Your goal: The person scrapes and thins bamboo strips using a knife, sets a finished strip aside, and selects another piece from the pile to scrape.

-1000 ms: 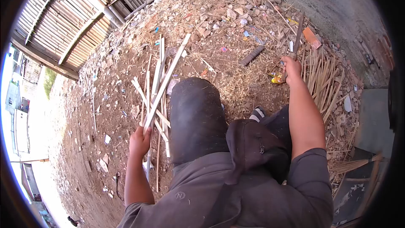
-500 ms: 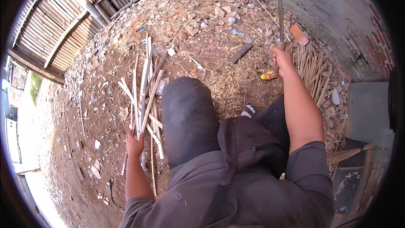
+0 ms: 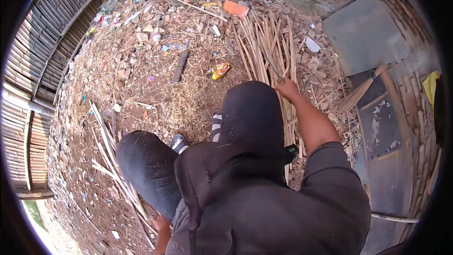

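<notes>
My right hand (image 3: 288, 90) is closed round the handle of a machete (image 3: 270, 61). The blade points away from me, over a pile of split bamboo strips (image 3: 257, 33) on my right. Low on the left, my left hand (image 3: 161, 223) is closed at the near ends of a second bundle of pale strips (image 3: 109, 153), which fans out over the ground beside my left knee. My sleeve and leg partly cover this hand. A dark ridged bar (image 3: 180, 66) lies on the dirt ahead of me.
An orange brick (image 3: 235, 9) rests at the far end of the right pile. A yellow and red wrapper (image 3: 219, 71) lies near my right knee. Rubble and litter cover the ground. A bamboo fence (image 3: 56, 23) stands left; a grey panel (image 3: 368, 33) and a broom (image 3: 361, 95) are right.
My view has turned to the right. My right hand has lowered the machete from beyond the right pile to over its strips. My left hand stays by the left bundle.
</notes>
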Available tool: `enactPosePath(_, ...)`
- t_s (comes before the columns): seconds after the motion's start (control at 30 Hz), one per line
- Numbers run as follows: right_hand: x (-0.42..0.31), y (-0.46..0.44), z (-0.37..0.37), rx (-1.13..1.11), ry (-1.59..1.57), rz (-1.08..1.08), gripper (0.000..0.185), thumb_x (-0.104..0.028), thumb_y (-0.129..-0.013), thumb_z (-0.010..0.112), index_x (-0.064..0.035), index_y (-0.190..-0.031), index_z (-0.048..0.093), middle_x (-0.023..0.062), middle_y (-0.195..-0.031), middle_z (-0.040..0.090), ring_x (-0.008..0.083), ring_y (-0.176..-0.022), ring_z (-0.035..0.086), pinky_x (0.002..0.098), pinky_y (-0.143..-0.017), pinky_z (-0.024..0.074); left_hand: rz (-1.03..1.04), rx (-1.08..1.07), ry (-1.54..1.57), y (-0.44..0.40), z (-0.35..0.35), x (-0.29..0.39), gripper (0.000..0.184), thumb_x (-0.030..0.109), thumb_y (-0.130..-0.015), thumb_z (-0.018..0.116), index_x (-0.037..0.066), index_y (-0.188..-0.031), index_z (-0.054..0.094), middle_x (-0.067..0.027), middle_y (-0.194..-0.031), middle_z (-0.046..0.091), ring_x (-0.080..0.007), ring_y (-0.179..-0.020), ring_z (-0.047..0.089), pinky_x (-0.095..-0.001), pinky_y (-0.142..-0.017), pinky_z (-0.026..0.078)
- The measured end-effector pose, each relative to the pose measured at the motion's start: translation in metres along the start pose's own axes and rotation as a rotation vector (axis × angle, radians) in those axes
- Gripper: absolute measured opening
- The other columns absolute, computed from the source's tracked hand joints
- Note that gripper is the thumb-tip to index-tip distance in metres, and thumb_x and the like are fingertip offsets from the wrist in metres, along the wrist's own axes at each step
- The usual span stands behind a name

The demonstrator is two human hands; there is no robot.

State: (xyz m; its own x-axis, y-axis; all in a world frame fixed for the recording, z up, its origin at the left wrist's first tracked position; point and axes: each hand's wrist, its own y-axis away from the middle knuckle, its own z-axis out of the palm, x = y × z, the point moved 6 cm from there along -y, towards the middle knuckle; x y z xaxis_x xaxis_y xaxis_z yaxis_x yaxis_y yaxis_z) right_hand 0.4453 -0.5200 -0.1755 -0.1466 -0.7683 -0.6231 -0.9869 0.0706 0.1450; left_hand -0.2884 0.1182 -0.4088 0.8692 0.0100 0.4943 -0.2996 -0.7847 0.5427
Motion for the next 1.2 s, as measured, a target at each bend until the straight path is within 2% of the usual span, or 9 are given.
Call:
enactPosePath(0.07, 0.075, 0.024, 0.017, -0.078, -0.002, 0.108, 0.048, -0.035, -0.075, 0.078, -0.0026, -0.109, 0.071, 0.0174, -0.097, 0.073, 0.0308, -0.092, 0.070, 0.0408, -0.083, 0.0544, -0.173, -0.130, 0.213, -0.005, 0.005, -0.006, 0.041, 0.040, -0.099, 0.061, 0.001, -0.113, 0.058, -0.0068, -0.092, 0.068, -0.0224, -0.077, 0.066, -0.0363, -0.062, 0.054)
enactPosePath(0.1, 0.116, 0.030, 0.028, -0.115, 0.038, 0.123, 0.052, -0.038, -0.076, 0.077, -0.0026, -0.113, 0.070, 0.0205, -0.106, 0.073, 0.0355, -0.105, 0.069, 0.0430, -0.091, 0.0537, -0.230, -0.149, 0.253, 0.002, 0.000, 0.015, 0.041, 0.040, -0.099, 0.061, 0.001, -0.113, 0.058, -0.0068, -0.092, 0.068, -0.0223, -0.077, 0.066, -0.0363, -0.062, 0.053)
enactPosePath(0.2, 0.147, 0.073, 0.030, -0.137, 0.112, 0.195, 0.055, -0.042, -0.078, 0.077, -0.0026, -0.116, 0.069, 0.0228, -0.111, 0.072, 0.0373, -0.108, 0.068, 0.0441, -0.095, 0.0528, -0.218, -0.176, 0.293, 0.008, -0.011, 0.080, 0.041, 0.040, -0.100, 0.061, 0.001, -0.113, 0.058, -0.0067, -0.092, 0.068, -0.0221, -0.077, 0.066, -0.0363, -0.062, 0.053)
enactPosePath(0.3, 0.187, 0.079, 0.052, -0.055, 0.085, 0.177, 0.049, -0.041, -0.077, 0.078, -0.0024, -0.107, 0.072, 0.0208, -0.099, 0.073, 0.0368, -0.099, 0.070, 0.0451, -0.089, 0.0534, -0.158, -0.186, 0.281, 0.006, -0.017, 0.141, 0.040, 0.040, -0.100, 0.061, 0.002, -0.112, 0.058, -0.0066, -0.092, 0.068, -0.0219, -0.077, 0.066, -0.0363, -0.062, 0.053)
enactPosePath(0.57, 0.210, 0.067, 0.075, 0.085, 0.085, 0.360, 0.040, -0.027, -0.074, 0.071, -0.0035, -0.106, 0.073, 0.0257, -0.101, 0.070, 0.0440, -0.099, 0.068, 0.0511, -0.089, 0.0534, -0.092, -0.246, 0.217, 0.030, -0.007, 0.226, 0.039, 0.040, -0.100, 0.060, 0.003, -0.112, 0.058, -0.0064, -0.093, 0.068, -0.0214, -0.077, 0.066, -0.0363, -0.062, 0.053)
enactPosePath(0.83, 0.208, 0.060, 0.068, 0.150, 0.077, 0.465, 0.031, -0.018, -0.078, 0.063, -0.0044, -0.105, 0.072, 0.0267, -0.108, 0.070, 0.0446, -0.103, 0.067, 0.0524, -0.090, 0.0532, -0.130, -0.294, 0.165, 0.048, 0.009, 0.221, 0.037, 0.040, -0.100, 0.060, 0.004, -0.112, 0.058, -0.0062, -0.094, 0.068, -0.0209, -0.077, 0.066, -0.0364, -0.061, 0.053)
enactPosePath(0.93, 0.215, 0.064, 0.066, 0.161, 0.166, 0.348, 0.033, -0.017, -0.081, 0.061, -0.0048, -0.110, 0.071, 0.0261, -0.109, 0.070, 0.0448, -0.105, 0.066, 0.0524, -0.091, 0.0527, -0.138, -0.300, 0.166, 0.051, 0.013, 0.221, 0.037, 0.040, -0.100, 0.060, 0.005, -0.112, 0.058, -0.0061, -0.095, 0.068, -0.0207, -0.077, 0.065, -0.0364, -0.061, 0.052)
enactPosePath(1.03, 0.216, 0.070, 0.060, 0.072, 0.174, 0.436, 0.042, -0.025, -0.086, 0.065, -0.0135, -0.126, 0.067, 0.0204, -0.118, 0.071, 0.0394, -0.113, 0.066, 0.0491, -0.097, 0.0527, -0.142, -0.297, 0.175, 0.051, 0.015, 0.220, 0.036, 0.040, -0.101, 0.060, 0.005, -0.112, 0.058, -0.0060, -0.095, 0.068, -0.0205, -0.077, 0.065, -0.0364, -0.061, 0.052)
enactPosePath(1.2, 0.201, 0.084, 0.043, 0.090, 0.143, 0.391, 0.043, -0.022, -0.084, 0.064, -0.0116, -0.126, 0.067, 0.0213, -0.114, 0.072, 0.0404, -0.110, 0.067, 0.0494, -0.095, 0.0532, -0.142, -0.304, 0.187, 0.050, 0.014, 0.219, 0.035, 0.040, -0.101, 0.060, 0.006, -0.112, 0.058, -0.0058, -0.095, 0.068, -0.0202, -0.077, 0.065, -0.0364, -0.061, 0.052)
